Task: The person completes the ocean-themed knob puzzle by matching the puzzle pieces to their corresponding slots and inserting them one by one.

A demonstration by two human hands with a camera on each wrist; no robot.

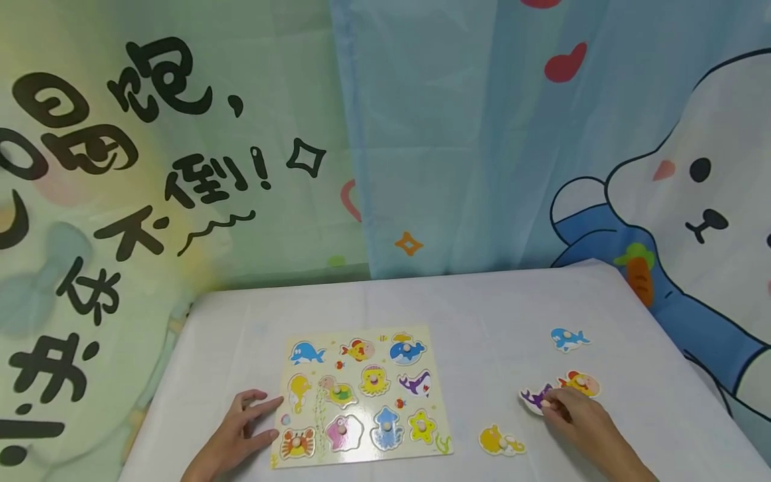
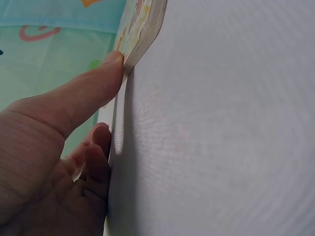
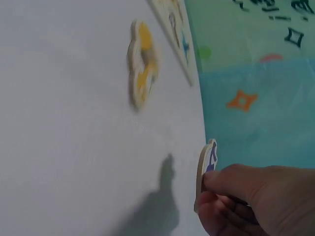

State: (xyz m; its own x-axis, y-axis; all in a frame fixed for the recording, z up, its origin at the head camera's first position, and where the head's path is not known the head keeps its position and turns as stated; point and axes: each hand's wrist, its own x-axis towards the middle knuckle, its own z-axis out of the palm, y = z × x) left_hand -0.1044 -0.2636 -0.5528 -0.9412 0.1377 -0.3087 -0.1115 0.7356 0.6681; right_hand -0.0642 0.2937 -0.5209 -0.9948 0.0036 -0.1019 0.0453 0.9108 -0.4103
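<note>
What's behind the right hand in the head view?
Beyond the right hand: a red-and-yellow fish piece, then a blue piece, both on white cloth. The hand hides part of the purple piece it pinches; anything directly beneath the hand cannot be seen there.

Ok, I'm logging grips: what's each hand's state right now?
Left hand: open, touching the puzzle board.
Right hand: closed, pinching the purple-and-white piece.

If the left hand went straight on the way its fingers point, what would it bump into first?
The left hand would first meet the left edge of the sea-animal puzzle board; its thumb touches the board, and the index fingertip seems to as well.
</note>
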